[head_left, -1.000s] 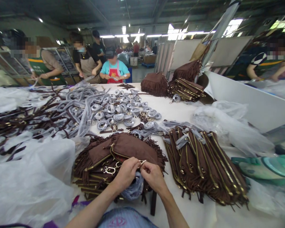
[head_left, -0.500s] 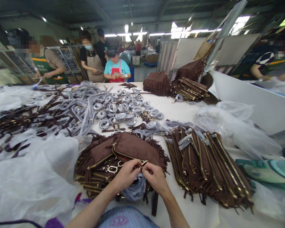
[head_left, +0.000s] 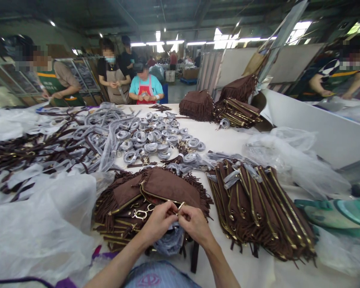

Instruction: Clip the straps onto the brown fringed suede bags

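Observation:
A brown suede fringed bag point(head_left: 168, 186) lies on top of a stack of the same bags right in front of me. Both my hands meet at its near edge. My left hand point(head_left: 157, 221) is closed in a pinch on a small gold metal fitting point(head_left: 180, 206) at the bag's zip end. My right hand point(head_left: 195, 224) pinches the same fitting from the other side. A crumpled grey plastic wrap point(head_left: 169, 240) hangs under my hands. Gold clasps point(head_left: 141, 214) lie on the stack just left of my left hand.
A second stack of brown bags with gold zips point(head_left: 258, 204) lies to the right. Coiled wrapped straps point(head_left: 156, 140) and loose straps point(head_left: 48, 144) cover the white table point(head_left: 222, 140). Clear plastic sheets point(head_left: 39, 224) lie at left. Several people work at the far end and right.
My hands stay pinched on the fitting with only small finger shifts. The view has shifted slightly.

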